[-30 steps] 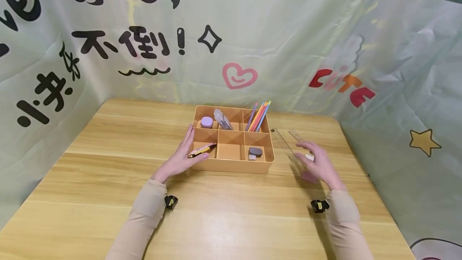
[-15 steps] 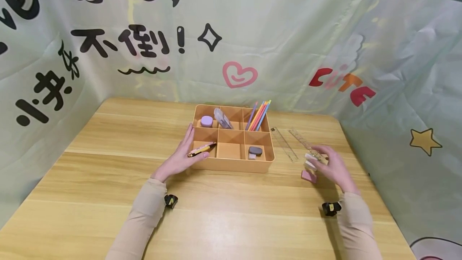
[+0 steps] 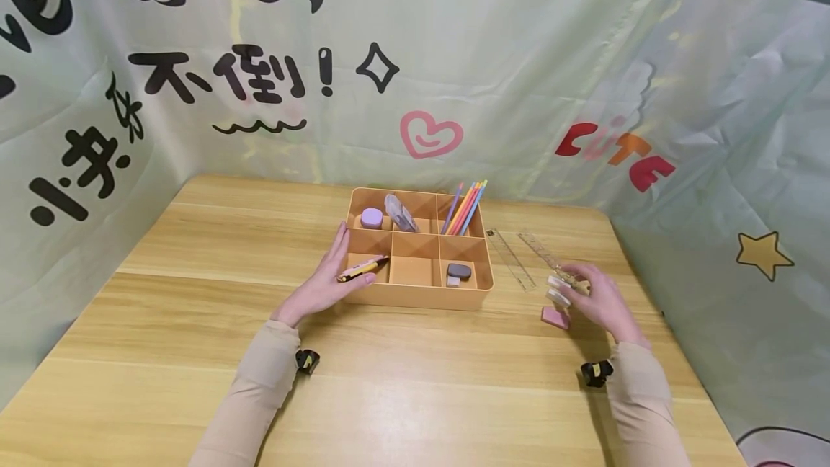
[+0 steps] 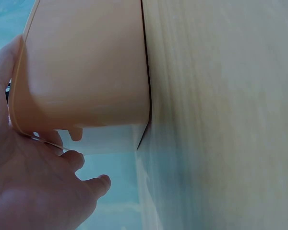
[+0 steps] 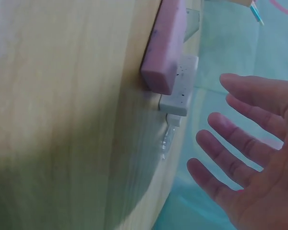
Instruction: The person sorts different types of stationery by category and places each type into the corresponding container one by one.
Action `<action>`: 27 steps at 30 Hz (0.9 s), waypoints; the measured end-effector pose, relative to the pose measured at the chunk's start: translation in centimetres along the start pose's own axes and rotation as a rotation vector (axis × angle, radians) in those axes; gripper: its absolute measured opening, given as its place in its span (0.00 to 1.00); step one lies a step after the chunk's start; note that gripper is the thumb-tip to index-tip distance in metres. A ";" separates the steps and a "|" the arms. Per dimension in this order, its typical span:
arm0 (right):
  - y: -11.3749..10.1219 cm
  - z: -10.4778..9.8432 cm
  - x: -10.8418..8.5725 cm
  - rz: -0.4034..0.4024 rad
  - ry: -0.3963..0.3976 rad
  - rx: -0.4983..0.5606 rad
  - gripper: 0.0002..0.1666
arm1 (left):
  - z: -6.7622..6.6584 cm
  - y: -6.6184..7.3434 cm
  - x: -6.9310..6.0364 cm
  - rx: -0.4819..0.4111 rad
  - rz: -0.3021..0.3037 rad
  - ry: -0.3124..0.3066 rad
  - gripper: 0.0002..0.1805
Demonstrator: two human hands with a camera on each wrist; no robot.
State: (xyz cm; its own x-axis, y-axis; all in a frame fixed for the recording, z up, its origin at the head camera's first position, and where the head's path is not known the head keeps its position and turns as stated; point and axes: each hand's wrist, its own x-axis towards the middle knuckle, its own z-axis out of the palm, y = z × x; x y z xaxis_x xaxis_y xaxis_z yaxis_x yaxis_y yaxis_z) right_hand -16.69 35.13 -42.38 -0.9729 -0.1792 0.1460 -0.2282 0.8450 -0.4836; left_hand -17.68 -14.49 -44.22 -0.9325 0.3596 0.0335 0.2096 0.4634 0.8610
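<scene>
An orange six-compartment box [image 3: 415, 298] stands on the table. My left hand [image 3: 320, 287] rests against its left side, fingers extended and thumb over the front left compartment, where a yellow-and-black pen [image 3: 359, 270] lies. In the left wrist view the left hand [image 4: 33, 182] touches the box's rim and wall [image 4: 86, 62]. My right hand [image 3: 603, 303] hovers over the right end of a clear ruler [image 3: 541, 248], beside white erasers [image 3: 558, 292] and a pink eraser [image 3: 555, 317]. In the right wrist view the right hand [image 5: 259, 148] has spread fingers and holds nothing, near the pink eraser [image 5: 165, 52].
Another clear ruler [image 3: 511, 259] lies just right of the box. Inside the box are a purple round item [image 3: 372, 218], a greyish-purple item [image 3: 400, 213], coloured sticks [image 3: 463, 211] and a dark grey eraser [image 3: 459, 271]. A printed cloth hangs behind the table.
Over the last second my right hand has moved right, away from the first ruler, uncovering the white and pink erasers. The last half second shows little movement. My left hand has stayed at the box.
</scene>
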 end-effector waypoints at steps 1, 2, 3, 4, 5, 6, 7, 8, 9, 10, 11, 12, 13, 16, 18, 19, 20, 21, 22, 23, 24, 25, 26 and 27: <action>0.0 0.0 0.1 0.000 -0.005 -0.002 0.26 | 0.0 0.0 0.0 0.000 0.001 0.001 0.60; 0.0 0.1 0.1 -0.001 -0.010 -0.006 0.26 | 0.0 0.0 0.0 0.002 0.002 0.002 0.60; 0.1 0.2 0.2 0.000 -0.015 -0.008 0.26 | 0.0 0.0 0.0 0.003 0.003 0.004 0.60; 0.1 0.2 0.3 0.000 -0.018 -0.010 0.26 | -0.1 0.0 0.0 0.001 0.003 0.004 0.60; 0.2 0.3 0.4 0.000 -0.020 -0.011 0.25 | -0.1 0.0 0.1 0.000 0.003 0.004 0.60; 0.2 0.4 0.5 0.001 -0.023 -0.012 0.25 | -0.1 0.0 0.1 -0.001 0.003 0.004 0.60; 0.2 0.4 0.5 0.002 -0.026 -0.015 0.24 | -0.1 0.0 0.1 -0.001 0.002 0.002 0.60; 0.3 0.5 0.6 0.003 -0.030 -0.018 0.24 | -0.1 -0.1 0.1 0.000 0.000 0.002 0.60; 0.4 0.6 0.7 0.004 -0.035 -0.019 0.24 | -0.1 -0.1 0.1 0.002 0.000 0.001 0.60; 0.4 0.6 0.8 0.003 -0.040 -0.023 0.23 | -0.1 -0.1 0.1 0.003 -0.001 0.000 0.60; 0.4 0.7 0.8 0.002 -0.046 -0.026 0.23 | -0.1 -0.1 0.0 0.005 -0.001 -0.001 0.59; 0.5 0.7 0.9 0.002 -0.052 -0.029 0.22 | -0.1 -0.1 0.0 0.007 -0.002 -0.001 0.59; 0.6 0.8 1.0 -0.002 -0.056 -0.038 0.22 | 0.0 -0.1 0.0 0.007 -0.001 -0.002 0.59; 0.8 0.9 1.4 -0.013 -0.065 -0.064 0.21 | 0.0 0.0 0.0 0.000 -0.001 -0.001 0.59; 0.8 1.0 1.6 -0.022 -0.071 -0.081 0.20 | 0.0 0.0 0.0 -0.004 -0.002 -0.001 0.59; 0.8 1.0 1.8 -0.026 -0.075 -0.092 0.19 | 0.0 0.0 0.0 -0.007 -0.002 0.000 0.60; 0.8 1.0 1.9 -0.029 -0.079 -0.096 0.18 | 0.0 0.1 0.0 -0.008 -0.003 0.001 0.60; 0.8 1.1 2.0 -0.034 -0.083 -0.104 0.18 | 0.1 0.1 0.0 -0.008 -0.003 0.002 0.60; 0.8 1.1 2.2 -0.037 -0.086 -0.111 0.17 | 0.1 0.1 0.0 -0.009 -0.004 0.003 0.60; 0.8 1.1 2.3 -0.040 -0.091 -0.118 0.17 | 0.1 0.1 0.0 -0.009 -0.005 0.003 0.60; 0.8 1.2 2.4 -0.042 -0.095 -0.122 0.17 | 0.1 0.1 0.0 -0.010 -0.004 0.004 0.60; 0.8 1.2 2.5 -0.044 -0.098 -0.127 0.16 | 0.1 0.1 0.0 -0.009 -0.004 0.005 0.60; 0.8 1.2 2.6 -0.047 -0.100 -0.132 0.16 | 0.1 0.1 0.0 -0.007 -0.003 0.005 0.60; 0.7 1.3 2.6 -0.048 -0.102 -0.138 0.16 | 0.1 0.0 0.0 -0.006 -0.002 0.005 0.60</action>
State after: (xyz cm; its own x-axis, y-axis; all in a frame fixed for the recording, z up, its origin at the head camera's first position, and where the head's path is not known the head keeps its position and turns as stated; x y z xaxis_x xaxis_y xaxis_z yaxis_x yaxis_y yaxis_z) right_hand -19.46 34.65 -43.43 -0.9613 -0.2653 0.0740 -0.2740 0.8942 -0.3539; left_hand -17.66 -14.38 -44.23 -0.9343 0.3547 0.0342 0.2059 0.4590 0.8642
